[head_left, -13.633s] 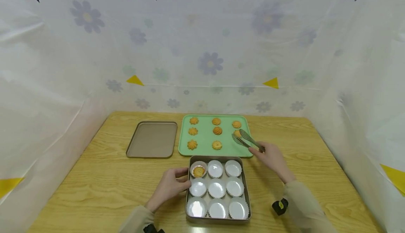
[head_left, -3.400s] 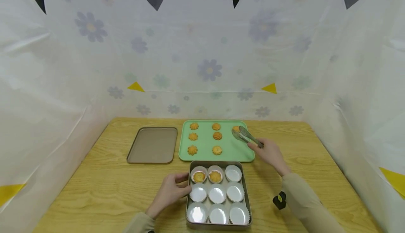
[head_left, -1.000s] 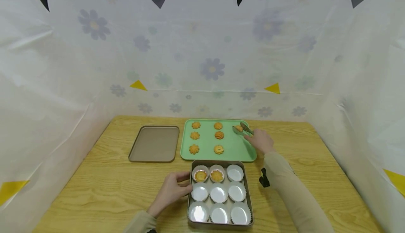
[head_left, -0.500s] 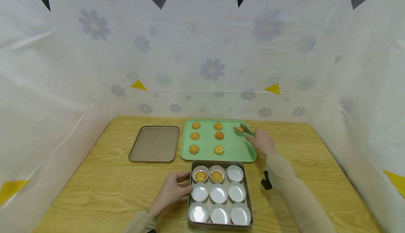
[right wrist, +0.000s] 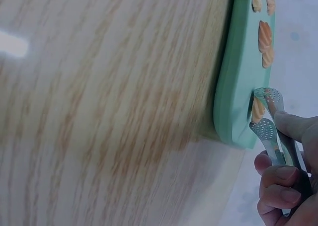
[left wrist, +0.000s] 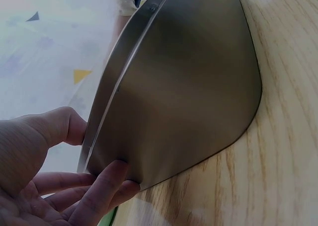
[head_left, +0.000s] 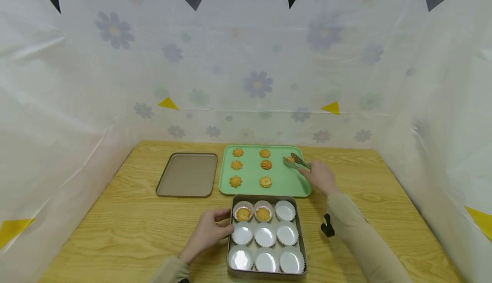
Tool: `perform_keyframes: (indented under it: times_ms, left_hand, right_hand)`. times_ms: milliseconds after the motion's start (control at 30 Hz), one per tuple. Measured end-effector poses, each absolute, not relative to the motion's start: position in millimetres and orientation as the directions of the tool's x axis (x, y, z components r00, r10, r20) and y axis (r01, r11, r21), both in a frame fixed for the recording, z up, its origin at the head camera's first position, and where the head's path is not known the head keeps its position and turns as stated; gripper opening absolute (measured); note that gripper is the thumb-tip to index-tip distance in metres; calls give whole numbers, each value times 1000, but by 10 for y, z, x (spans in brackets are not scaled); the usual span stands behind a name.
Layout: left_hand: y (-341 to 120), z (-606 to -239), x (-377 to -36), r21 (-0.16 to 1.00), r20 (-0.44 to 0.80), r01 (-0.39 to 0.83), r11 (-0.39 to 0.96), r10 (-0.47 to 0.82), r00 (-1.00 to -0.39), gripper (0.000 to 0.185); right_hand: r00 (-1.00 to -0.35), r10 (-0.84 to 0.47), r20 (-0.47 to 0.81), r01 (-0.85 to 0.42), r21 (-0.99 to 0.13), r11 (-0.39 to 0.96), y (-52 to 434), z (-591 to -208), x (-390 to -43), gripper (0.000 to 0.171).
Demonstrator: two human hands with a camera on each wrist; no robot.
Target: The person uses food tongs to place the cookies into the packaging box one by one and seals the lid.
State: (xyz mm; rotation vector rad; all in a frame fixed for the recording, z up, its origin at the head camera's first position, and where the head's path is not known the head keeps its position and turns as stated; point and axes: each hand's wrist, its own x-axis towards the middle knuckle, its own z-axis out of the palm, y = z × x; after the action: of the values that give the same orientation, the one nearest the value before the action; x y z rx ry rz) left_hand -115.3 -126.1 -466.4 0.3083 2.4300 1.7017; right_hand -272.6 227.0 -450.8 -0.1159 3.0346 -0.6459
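Note:
My right hand (head_left: 322,176) grips perforated metal tongs (right wrist: 266,136) over the right part of the green tray (head_left: 250,191). A swirled cookie (right wrist: 258,110) sits between the tong heads, close to the tray surface. At its left side, a deep square baking tin (left wrist: 184,87) is held by my left hand (head_left: 209,231), thumb at the rim and fingers against the outer wall. Rows of white fluted paper cups (head_left: 265,234) fill the tin. In its far row, the left cup holds a ring-shaped cookie (head_left: 243,214) and the middle cup a star-shaped cookie (head_left: 263,214).
Star-shaped cookies (head_left: 236,165) form the left column on the green tray. Swirled cookies (head_left: 266,164) and a ring-shaped cookie (head_left: 265,182) line its middle. A shallow brown tray (head_left: 188,174) lies to its left on the wooden table (head_left: 127,219). Patterned sheeting surrounds the table.
Since the oldest frame, a star-shaped cookie has appeared in the far middle cup and left the green tray. Over the last half second, the tongs shift slightly nearer with the swirled cookie between them.

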Motion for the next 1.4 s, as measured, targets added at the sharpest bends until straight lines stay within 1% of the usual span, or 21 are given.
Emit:
perform_keyframes:
  times_ms: [300,600,833,1033,1167,1400]
  left_hand:
    - [-1251,-4657,-1141,937,-11,79,341,254,-967,58]
    - [-1251,-4663,-1136,936,-11,76,343,245,-969,57]
    - [-1253,-4665,-1139,939,-19,69,338,248,-968,58]
    - [-1251,-4675,-1141,943,-22,63,328,249,-968,58]
    - [-1249,-4672,-1140,942,-23,62,329,247,-969,58]
    - [-1250,-4671,-1142,943,-32,51,329,244,-969,59]
  right_hand:
    - [-995,-95,2,-87,-417,905,2269,-4473,-2653,37]
    - [-994,-105,2,-94,-456,885,2285,-4419,-2556,31]
    - [-987,-152,51,-158,-458,875,2308,-4423,-2495,25]
    - [-984,-166,65,-177,-449,876,2324,-4415,-2445,26]
    - [-984,-166,63,-176,-449,876,2326,-4395,-2407,29]
    - [-975,-202,90,-220,-453,864,2347,-4381,-2348,32]
